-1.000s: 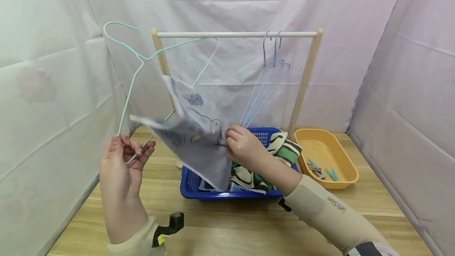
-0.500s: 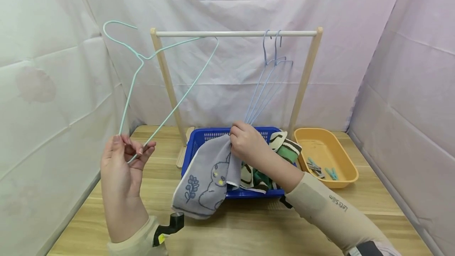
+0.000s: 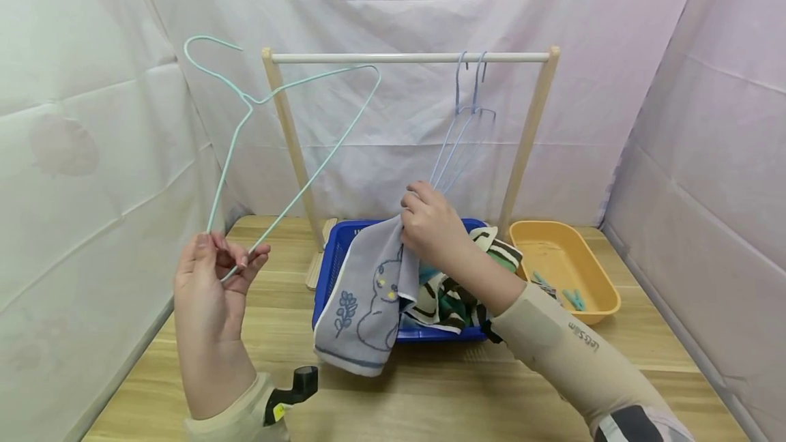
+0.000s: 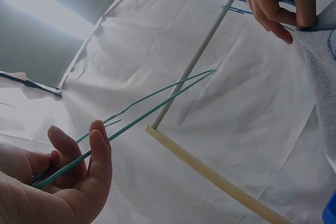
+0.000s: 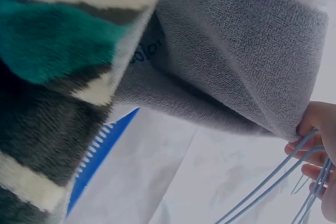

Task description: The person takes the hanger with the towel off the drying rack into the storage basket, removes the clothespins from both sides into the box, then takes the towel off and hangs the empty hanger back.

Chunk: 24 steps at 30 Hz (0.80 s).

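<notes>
My left hand (image 3: 215, 285) holds a mint-green wire hanger (image 3: 325, 162) by its lower corner, the hook up at the upper left. In the left wrist view the hanger (image 4: 142, 119) slants away from the curled fingers. Above the basket, my right hand (image 3: 432, 227) pinches a grey towel (image 3: 362, 305) with a rabbit and sprig pattern by its top edge. The towel hangs folded, its lower end over the basket's front rim. Blue wire hangers (image 3: 451, 145) hang from the rack and run down close to the right hand; whether the fingers touch them I cannot tell.
Behind the basket stands a drying rack with a white rod (image 3: 368, 58) and wooden posts. The blue basket (image 3: 334, 258) holds striped green, brown and cream cloth (image 3: 439, 302). On the right, a yellow tray (image 3: 568, 258) contains clothespins (image 3: 574, 300). White sheets enclose the table.
The grey towel has swung from flared out at the left to hanging down. My right hand has risen slightly with it. The left hand and mint-green hanger have barely moved.
</notes>
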Each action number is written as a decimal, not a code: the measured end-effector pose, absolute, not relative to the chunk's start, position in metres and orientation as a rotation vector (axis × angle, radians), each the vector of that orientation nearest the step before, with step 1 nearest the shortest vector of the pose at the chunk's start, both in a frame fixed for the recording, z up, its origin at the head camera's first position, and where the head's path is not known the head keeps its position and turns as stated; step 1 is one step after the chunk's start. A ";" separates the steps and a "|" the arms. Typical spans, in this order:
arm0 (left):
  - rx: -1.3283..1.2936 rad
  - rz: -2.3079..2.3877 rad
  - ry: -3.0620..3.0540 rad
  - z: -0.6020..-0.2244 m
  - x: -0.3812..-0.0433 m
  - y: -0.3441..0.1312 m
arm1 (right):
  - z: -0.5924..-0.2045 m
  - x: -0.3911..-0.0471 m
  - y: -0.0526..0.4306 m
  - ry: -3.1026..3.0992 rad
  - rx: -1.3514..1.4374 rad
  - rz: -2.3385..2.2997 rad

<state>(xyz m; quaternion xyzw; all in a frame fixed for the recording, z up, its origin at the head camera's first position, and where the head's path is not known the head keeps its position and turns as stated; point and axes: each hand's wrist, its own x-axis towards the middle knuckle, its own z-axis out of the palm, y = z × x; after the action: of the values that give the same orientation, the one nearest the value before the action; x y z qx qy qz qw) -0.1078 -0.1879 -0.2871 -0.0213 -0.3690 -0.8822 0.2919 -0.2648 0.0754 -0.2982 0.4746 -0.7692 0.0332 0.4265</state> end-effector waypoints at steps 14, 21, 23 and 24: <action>-0.151 -2.312 -1.111 -0.288 -0.107 -0.189 | -0.272 -0.262 0.060 -2.070 0.900 0.165; -0.096 -2.294 -1.129 -0.287 -0.108 -0.189 | -0.256 -0.265 0.054 -2.110 0.844 0.183; -0.081 -2.291 -1.134 -0.287 -0.108 -0.189 | -0.253 -0.266 0.053 -2.115 0.823 0.204; -0.075 -2.290 -1.138 -0.287 -0.108 -0.189 | -0.252 -0.267 0.053 -2.119 0.810 0.215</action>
<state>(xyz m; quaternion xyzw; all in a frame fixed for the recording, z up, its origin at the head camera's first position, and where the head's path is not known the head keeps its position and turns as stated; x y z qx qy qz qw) -0.1084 -0.1892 -0.2872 -0.0281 -0.4261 -0.8573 0.2876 -0.2674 0.0528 -0.2517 0.3228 -0.8446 0.0857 0.4184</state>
